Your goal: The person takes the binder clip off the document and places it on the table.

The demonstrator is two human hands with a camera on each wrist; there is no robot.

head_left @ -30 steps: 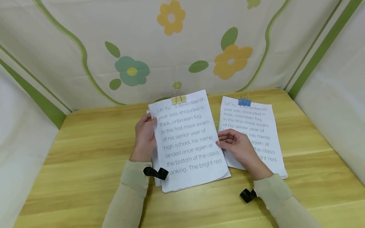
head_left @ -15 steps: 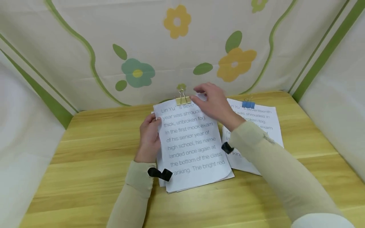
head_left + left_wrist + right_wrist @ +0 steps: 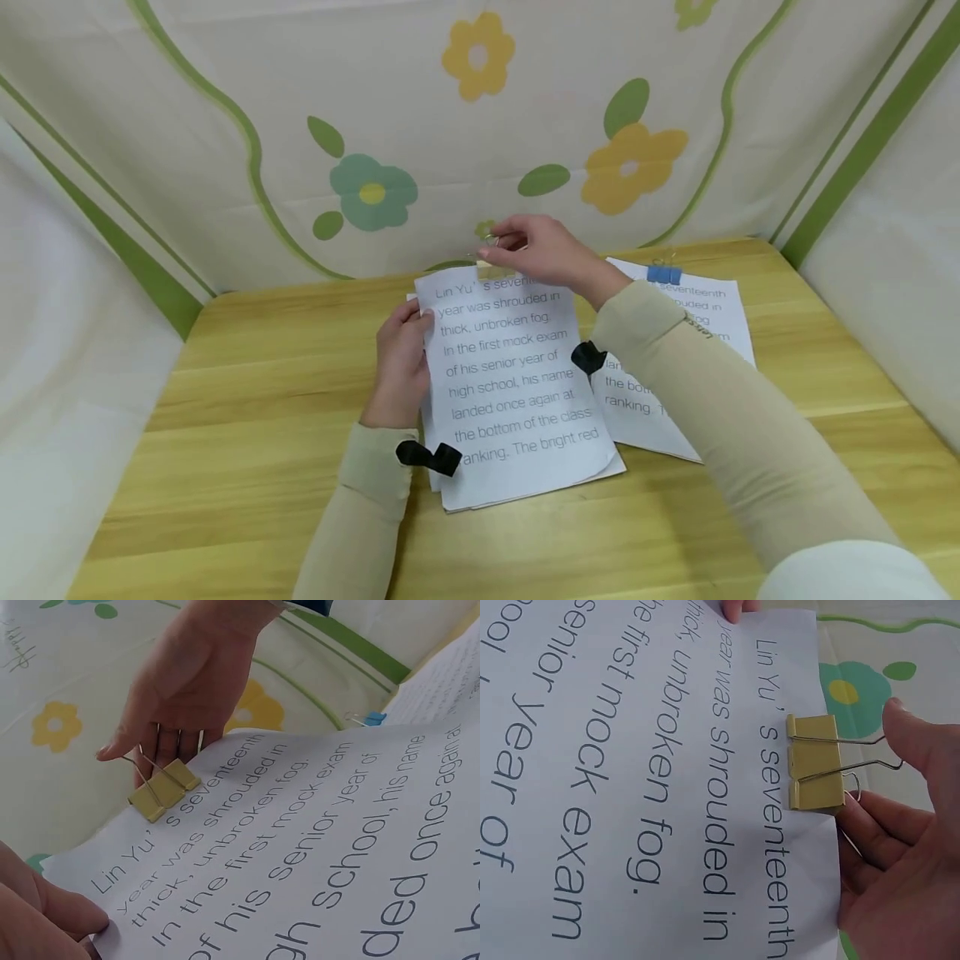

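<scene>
Pinching the yellow clip (image 3: 814,761), right hand (image 3: 547,250); left hand (image 3: 401,358) holds papers (image 3: 517,392).

A white paper stack (image 3: 517,392) printed with grey text is shown, fastened by a yellow binder clip (image 3: 814,761) with silver wire handles. A second white stack (image 3: 675,367), likewise printed in grey, is fastened by a blue binder clip (image 3: 663,274). The table (image 3: 247,417) is finished in light yellow wood grain. The backdrop cloth (image 3: 225,100) is patterned cream, with green curving stripes, yellow flowers, one teal flower with a yellow centre, and green leaves. Beige sleeves (image 3: 720,425) are worn, and black straps (image 3: 429,457) are seen at the wrists.
</scene>
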